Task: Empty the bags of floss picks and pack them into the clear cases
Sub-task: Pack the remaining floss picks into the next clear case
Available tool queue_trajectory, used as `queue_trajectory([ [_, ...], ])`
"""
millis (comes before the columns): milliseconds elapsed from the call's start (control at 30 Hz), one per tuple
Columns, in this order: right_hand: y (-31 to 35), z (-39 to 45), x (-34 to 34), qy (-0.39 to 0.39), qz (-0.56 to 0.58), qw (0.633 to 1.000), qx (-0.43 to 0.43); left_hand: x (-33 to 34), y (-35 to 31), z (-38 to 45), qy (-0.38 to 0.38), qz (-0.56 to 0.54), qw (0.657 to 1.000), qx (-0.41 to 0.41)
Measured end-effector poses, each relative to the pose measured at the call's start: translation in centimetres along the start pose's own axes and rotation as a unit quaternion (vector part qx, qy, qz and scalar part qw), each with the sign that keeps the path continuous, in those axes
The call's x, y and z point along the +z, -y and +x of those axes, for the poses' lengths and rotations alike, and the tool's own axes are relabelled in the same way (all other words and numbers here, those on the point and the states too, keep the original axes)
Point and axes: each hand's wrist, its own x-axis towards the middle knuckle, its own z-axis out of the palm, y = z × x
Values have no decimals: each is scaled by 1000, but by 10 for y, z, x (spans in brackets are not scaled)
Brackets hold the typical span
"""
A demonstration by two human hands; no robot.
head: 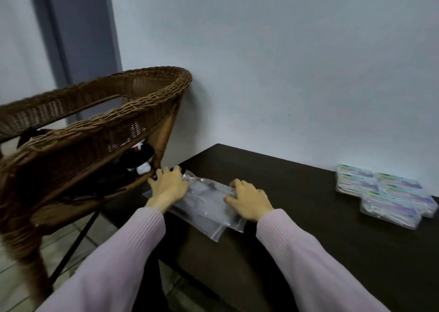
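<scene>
While both hands grip the clear bag [204,200] at the table's [308,240] left edge, I start emptying. My left hand [168,185] and right hand [247,202] pinch its ends; next I must open it.

two arms in view from the head camera, both in long sleeves. left sleeve [111,259] and right sleeve [306,257]: same garment, pale lilac-pink knit, soft matte surface. fine vertical ribbing runs along each forearm, tighter at the cuffs. left cuff [155,213] and right cuff [266,216] are snug ribbed bands ending at the wrists. fabric widens toward the elbows, loose, with shallow folds; shadowed undersides read a greyer mauve. no print, logo, buttons or seams visible on either sleeve. left hand [167,185] and right hand [249,198] both bare: no gloves. rings, watch or bracelets cannot be made out; picture slightly blurred.
</scene>
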Motion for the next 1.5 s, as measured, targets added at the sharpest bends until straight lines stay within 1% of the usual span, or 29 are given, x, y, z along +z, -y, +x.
queue_trajectory([
  [67,9,6,7,16,-24,1000,5,5,16,0,24,-4,999,-38],
  [133,15,10,13,24,-64,998,8,11,26,1,34,-28,997,-56],
  [233,21,15,14,-1,-94,995,16,16,36,6,-5,-91,995,-48],
  [333,23,19,10,-15,-73,997,34,17,40,9,-41,-216,976,-9],
  [400,20,20,8,-18,-15,999,43,16,37,8,-35,-310,949,43],
  [467,14,20,3,-21,115,992,44,12,28,5,-11,-396,913,98],
  [533,7,17,-2,-16,257,965,42,9,15,5,10,-456,879,141],
  [600,-3,12,-6,-29,351,935,41,9,-1,4,14,-488,858,162],
  [667,-19,7,-13,-53,407,910,50,12,-22,5,-16,-512,846,147],
  [700,-29,3,-18,-69,428,899,60,15,-34,5,-31,-529,840,117],
  [733,-38,0,-22,-82,457,883,68,17,-44,4,-28,-553,829,85],
  [800,-60,-8,-31,-106,492,860,87,21,-67,-2,56,-614,786,34],
  [833,-74,-19,-41,-121,498,853,100,25,-87,-8,112,-635,764,37],
  [867,-77,-20,-42,-124,505,848,104,27,-90,-9,130,-642,754,42],
  [900,-84,-26,-48,-137,513,840,111,31,-100,-11,145,-643,750,58],
  [1000,-118,-50,-69,-228,495,831,116,37,-145,-25,182,-631,746,113],
  [1067,-139,-66,-80,-288,484,817,125,39,-172,-36,210,-631,736,128],
  [1133,-159,-82,-87,-317,498,796,137,41,-195,-47,228,-630,730,134],
  [1200,-173,-95,-92,-317,533,773,133,45,-213,-55,219,-641,724,131],
  [1300,-184,-112,-98,-273,568,768,114,51,-231,-62,197,-679,701,98],
  [1333,-188,-115,-99,-258,578,766,115,53,-235,-64,183,-679,704,97],
  [1367,-189,-115,-101,-247,590,759,122,55,-237,-64,168,-666,719,107],
  [1433,-192,-117,-104,-242,601,748,146,58,-241,-67,156,-646,736,130],
  [1467,-195,-116,-105,-248,587,753,162,58,-242,-69,156,-641,739,137],
  [1500,-194,-116,-107,-253,562,768,172,58,-242,-70,155,-638,741,141],
])
